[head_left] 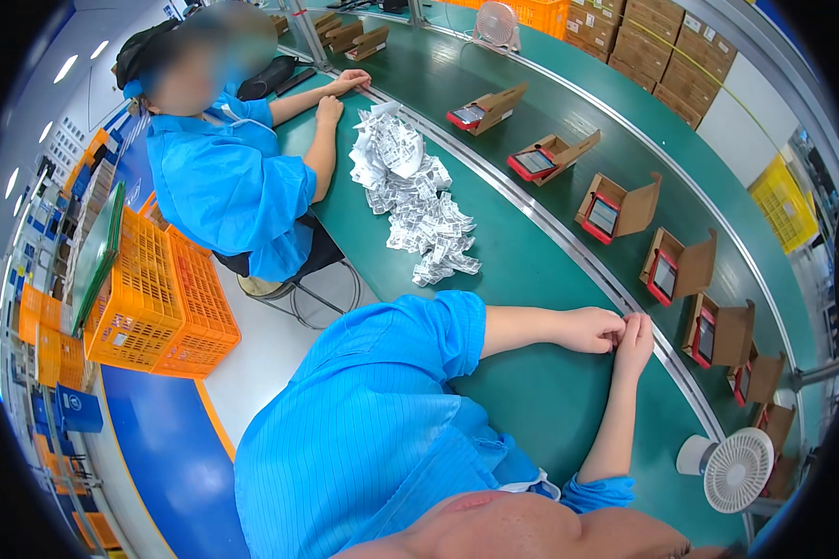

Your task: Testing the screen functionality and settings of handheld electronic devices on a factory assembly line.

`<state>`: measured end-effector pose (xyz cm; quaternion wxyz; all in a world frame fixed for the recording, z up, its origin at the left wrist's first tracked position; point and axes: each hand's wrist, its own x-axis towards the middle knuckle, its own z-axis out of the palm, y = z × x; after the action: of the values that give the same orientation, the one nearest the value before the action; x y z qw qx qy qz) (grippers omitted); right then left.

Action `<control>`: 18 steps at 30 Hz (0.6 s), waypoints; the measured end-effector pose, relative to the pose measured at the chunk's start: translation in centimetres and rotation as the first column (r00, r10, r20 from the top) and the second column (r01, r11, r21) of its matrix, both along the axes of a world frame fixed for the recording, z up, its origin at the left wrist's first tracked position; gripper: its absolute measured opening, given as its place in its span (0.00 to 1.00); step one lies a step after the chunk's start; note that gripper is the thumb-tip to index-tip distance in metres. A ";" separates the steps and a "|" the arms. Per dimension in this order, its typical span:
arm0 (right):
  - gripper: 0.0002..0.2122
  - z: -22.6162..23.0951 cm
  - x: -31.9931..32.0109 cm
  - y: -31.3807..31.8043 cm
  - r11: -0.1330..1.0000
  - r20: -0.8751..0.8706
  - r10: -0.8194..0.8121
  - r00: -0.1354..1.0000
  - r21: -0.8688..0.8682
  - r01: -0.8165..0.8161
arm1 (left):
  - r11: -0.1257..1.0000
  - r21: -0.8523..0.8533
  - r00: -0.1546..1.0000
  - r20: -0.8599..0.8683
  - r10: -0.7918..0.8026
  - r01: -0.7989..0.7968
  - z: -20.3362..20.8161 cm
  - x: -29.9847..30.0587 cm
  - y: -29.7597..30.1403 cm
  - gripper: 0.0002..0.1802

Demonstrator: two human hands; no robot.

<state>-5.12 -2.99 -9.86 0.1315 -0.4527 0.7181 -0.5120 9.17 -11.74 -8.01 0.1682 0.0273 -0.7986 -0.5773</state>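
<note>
My left hand and right hand touch, fingertips pinched together on something too small to tell, resting on smooth green table beside conveyor belt; crumpled white paper labels further along.

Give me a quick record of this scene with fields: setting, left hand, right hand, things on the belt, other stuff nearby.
setting: green workbench beside a conveyor belt
left hand: on the bench, touching the right hand
right hand: fingertips meet the left; anything held is hidden
belt: open cardboard boxes holding red-edged devices
nearby: paper label pile, white fan, co-worker's hands, orange crates
</note>
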 end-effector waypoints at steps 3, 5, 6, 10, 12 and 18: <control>0.12 -0.3 0.0 0.0 1.000 0.017 0.002 1.000 0.008 -0.002 | 1.000 0.016 1.000 0.008 -0.009 0.008 0.0 0.1 0.0 0.11; 0.12 -0.5 -0.1 -0.2 1.000 0.025 -0.002 1.000 0.013 0.001 | 0.999 0.036 1.000 0.007 0.002 -0.002 -0.2 0.1 0.1 0.11; 0.12 -0.7 -0.2 -0.4 1.000 0.023 -0.012 1.000 0.021 0.011 | 0.998 0.058 1.000 0.006 0.011 -0.011 -0.2 0.1 0.0 0.11; 0.13 -0.2 -0.1 -0.6 1.000 -0.021 0.009 1.000 -0.013 -0.009 | 0.998 -0.046 0.999 -0.038 0.030 -0.031 -0.5 -0.3 -0.4 0.10; 0.13 -0.9 -0.1 -0.6 1.000 -0.016 0.003 1.000 0.005 -0.003 | 0.998 -0.036 0.998 -0.028 0.050 -0.051 -0.8 0.0 -0.1 0.10; 0.13 -1.3 0.0 -1.3 1.000 -0.076 -0.007 0.997 -0.019 0.006 | 0.992 -0.073 0.994 -0.043 0.104 -0.107 -1.1 0.1 -0.2 0.10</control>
<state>-5.14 -4.25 -11.13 0.0981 -0.4706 0.7192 -0.5018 9.25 -11.89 -9.09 0.2149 0.0519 -0.8136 -0.5377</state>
